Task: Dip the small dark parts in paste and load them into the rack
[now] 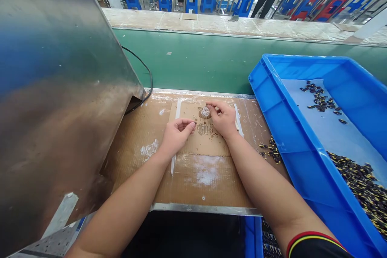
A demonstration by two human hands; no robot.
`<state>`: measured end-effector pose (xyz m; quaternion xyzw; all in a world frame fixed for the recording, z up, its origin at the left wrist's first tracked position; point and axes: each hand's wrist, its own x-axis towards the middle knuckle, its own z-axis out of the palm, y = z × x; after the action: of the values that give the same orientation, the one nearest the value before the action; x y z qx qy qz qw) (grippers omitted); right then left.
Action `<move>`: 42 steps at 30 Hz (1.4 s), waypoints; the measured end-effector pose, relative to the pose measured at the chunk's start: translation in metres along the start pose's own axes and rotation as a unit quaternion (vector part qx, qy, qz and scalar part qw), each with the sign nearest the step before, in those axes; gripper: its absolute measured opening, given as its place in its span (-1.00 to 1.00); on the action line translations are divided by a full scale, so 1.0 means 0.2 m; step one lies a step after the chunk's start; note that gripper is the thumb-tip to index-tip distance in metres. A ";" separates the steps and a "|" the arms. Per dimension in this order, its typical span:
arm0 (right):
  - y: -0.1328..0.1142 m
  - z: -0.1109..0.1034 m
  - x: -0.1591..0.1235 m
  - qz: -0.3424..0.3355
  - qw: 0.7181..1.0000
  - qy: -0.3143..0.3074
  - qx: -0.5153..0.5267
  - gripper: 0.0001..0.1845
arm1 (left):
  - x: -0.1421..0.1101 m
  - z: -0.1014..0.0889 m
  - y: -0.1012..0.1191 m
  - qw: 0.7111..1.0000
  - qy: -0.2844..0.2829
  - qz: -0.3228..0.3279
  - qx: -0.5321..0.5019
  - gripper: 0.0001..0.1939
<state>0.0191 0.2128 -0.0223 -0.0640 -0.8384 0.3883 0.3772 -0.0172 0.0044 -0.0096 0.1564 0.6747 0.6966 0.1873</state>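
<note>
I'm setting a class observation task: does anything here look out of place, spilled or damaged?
Some black-and-yellow pieces lie on the cardboard outside the blue bin, though many similar ones are inside; they may have spilled. The cardboard also shows pale patches, perhaps wear.

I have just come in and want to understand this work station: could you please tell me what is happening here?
A person works bare-handed at a cardboard-covered table. The left hand pinches a small dark piece, too small to identify. The right hand has its fingertips at a small round whitish object; whether they grip anything is unclear. Small metallic pieces lie between the hands. To the right, a blue bin holds many black-and-yellow parts.
</note>
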 end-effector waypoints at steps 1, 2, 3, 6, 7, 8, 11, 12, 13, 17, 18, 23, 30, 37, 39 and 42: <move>0.00 0.00 0.00 0.001 1.000 0.001 0.001 -0.81 | 0.00 0.00 0.00 1.000 0.000 0.000 -0.001 -0.67; 0.00 0.00 0.00 0.003 1.000 0.002 0.002 -0.81 | 0.00 0.00 0.00 1.000 0.000 -0.001 -0.003 -0.67; 0.00 0.00 0.00 0.004 1.000 0.004 0.001 -0.81 | 0.00 0.00 0.00 1.000 0.001 -0.001 -0.005 -0.67; -0.01 0.00 0.00 0.008 1.000 0.009 0.001 -0.81 | 0.00 0.00 0.01 1.000 0.001 0.002 -0.007 -0.68; -0.01 0.00 0.00 0.011 1.000 0.010 0.001 -0.81 | 0.00 0.00 0.01 1.000 0.002 0.003 -0.006 -0.68; -0.01 0.00 0.01 0.016 1.000 0.008 0.000 -0.80 | 0.00 0.00 0.01 1.000 0.002 0.002 -0.004 -0.69; -0.01 0.00 0.01 0.027 1.000 0.000 -0.006 -0.79 | -0.01 0.00 0.02 1.000 0.003 0.000 0.001 -0.70; -0.01 0.00 0.01 0.030 1.000 -0.002 -0.007 -0.78 | -0.01 0.00 0.03 1.000 0.004 -0.001 0.000 -0.70; -0.01 0.01 0.01 0.033 0.999 -0.002 -0.006 -0.78 | -0.01 0.00 0.03 1.000 0.005 -0.002 -0.003 -0.69; -0.01 0.01 0.03 0.055 0.998 0.037 0.010 -0.78 | -0.01 0.02 0.03 0.996 0.016 -0.028 -0.084 -0.66; -0.01 0.00 0.03 0.063 0.996 0.057 0.017 -0.79 | -0.01 0.02 0.04 0.991 0.017 -0.040 -0.125 -0.65; -0.12 -0.11 0.04 0.115 0.982 0.127 0.075 -0.79 | -0.04 0.02 0.10 0.949 0.025 -0.106 -0.294 -0.64; -0.43 -0.20 -0.14 0.183 0.944 -0.023 0.273 -0.74 | -0.11 -0.01 0.16 0.936 0.033 -0.119 -0.330 -0.75; -0.50 -0.09 -0.32 0.219 0.896 -0.058 0.383 -0.66 | -0.13 0.00 0.17 0.953 0.028 -0.079 -0.291 -0.77; -0.52 -0.07 -0.34 0.218 0.890 -0.050 0.398 -0.71 | -0.13 0.00 0.17 0.955 0.030 -0.070 -0.287 -0.77; -0.54 -0.07 -0.34 0.203 0.888 -0.037 0.411 -0.78 | -0.14 0.01 0.18 0.958 0.026 -0.063 -0.279 -0.78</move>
<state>0.0970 0.1184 0.0195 -0.0578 -0.5860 0.7682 0.2512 0.0067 -0.0078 0.0268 0.0367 0.4671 0.8476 0.2491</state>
